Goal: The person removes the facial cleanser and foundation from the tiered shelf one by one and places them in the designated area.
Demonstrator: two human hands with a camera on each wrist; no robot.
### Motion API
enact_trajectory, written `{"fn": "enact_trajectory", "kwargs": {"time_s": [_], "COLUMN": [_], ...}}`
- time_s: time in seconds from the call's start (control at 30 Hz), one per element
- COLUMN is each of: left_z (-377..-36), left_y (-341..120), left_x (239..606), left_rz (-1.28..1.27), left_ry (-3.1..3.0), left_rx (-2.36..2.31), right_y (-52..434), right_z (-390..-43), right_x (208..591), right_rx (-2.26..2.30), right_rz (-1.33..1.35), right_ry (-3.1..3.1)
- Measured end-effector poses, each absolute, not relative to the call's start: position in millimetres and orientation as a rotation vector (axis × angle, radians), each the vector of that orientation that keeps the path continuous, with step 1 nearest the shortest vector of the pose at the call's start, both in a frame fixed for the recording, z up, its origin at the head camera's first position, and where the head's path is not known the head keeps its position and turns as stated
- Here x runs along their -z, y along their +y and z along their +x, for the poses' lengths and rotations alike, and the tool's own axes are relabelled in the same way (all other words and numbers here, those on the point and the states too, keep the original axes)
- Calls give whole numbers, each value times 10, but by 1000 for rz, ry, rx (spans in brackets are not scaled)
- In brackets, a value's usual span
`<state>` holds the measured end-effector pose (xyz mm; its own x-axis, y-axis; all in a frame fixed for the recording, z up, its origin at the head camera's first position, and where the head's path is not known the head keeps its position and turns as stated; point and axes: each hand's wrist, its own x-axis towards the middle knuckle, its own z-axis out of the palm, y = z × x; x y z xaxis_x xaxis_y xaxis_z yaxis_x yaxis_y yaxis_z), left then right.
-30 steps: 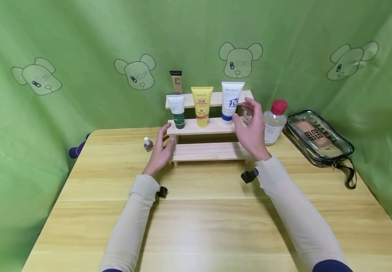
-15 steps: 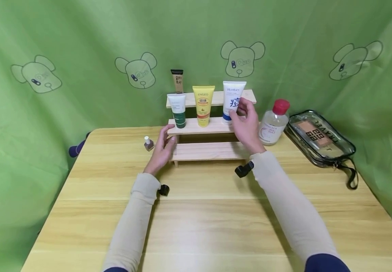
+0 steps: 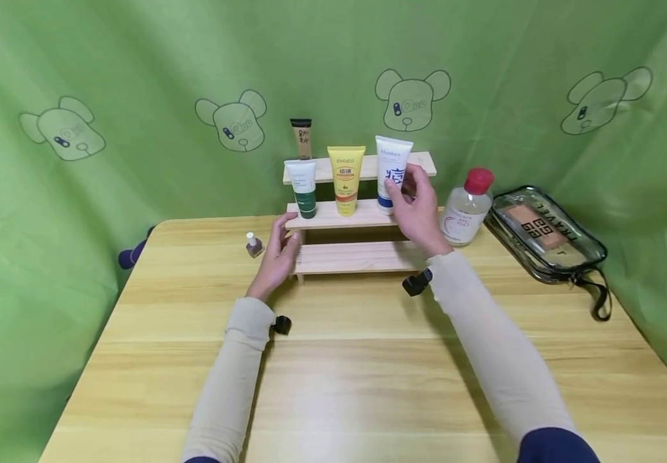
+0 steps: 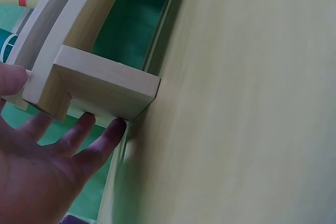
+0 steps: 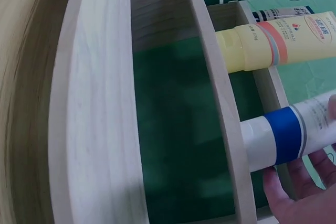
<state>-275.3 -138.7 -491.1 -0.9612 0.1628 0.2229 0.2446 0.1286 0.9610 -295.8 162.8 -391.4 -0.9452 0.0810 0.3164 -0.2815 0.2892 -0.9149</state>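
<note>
On the middle tier of the wooden step rack (image 3: 362, 257), my right hand (image 3: 420, 212) grips a white and blue squeeze tube (image 3: 392, 167), thumb on its front. The tube leans slightly left, cap end down, its base by the tier board. To its left stand a yellow tube (image 3: 346, 183) and a white and green tube (image 3: 302, 190). My left hand (image 3: 275, 257) rests against the rack's left end; in the left wrist view its fairly straight fingers (image 4: 105, 137) touch the side panel (image 4: 105, 74). A tan tube with a black top end (image 3: 302, 138) stands on the top tier.
Right of the rack stands a clear bottle with a red cap (image 3: 465, 206), beside a transparent zip pouch (image 3: 547, 231) with a black strap. A small nail polish bottle (image 3: 254, 244) sits left of my left hand. A green curtain (image 3: 148, 64) hangs behind the table.
My right hand has moved left from beside the white and blue tube and taken hold of it. The tube has since tilted a little left. My left hand has stayed by the rack.
</note>
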Motion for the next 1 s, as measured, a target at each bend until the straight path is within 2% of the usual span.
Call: {"fn": "enact_trajectory", "kwargs": {"time_s": [0.33, 1.0], "left_z": [-2772, -2752], "left_y": [-1381, -1385], "left_x": [4936, 4934], "left_rz": [-417, -405], "left_ry": [-2305, -2335], "left_rx": [2005, 1997], "right_y": [1786, 2415], "right_z": [-2848, -2230], "right_x": [3890, 4090], "right_rx": [-1757, -1710], "right_rz": [199, 31], "right_ry": [-2319, -2350]}}
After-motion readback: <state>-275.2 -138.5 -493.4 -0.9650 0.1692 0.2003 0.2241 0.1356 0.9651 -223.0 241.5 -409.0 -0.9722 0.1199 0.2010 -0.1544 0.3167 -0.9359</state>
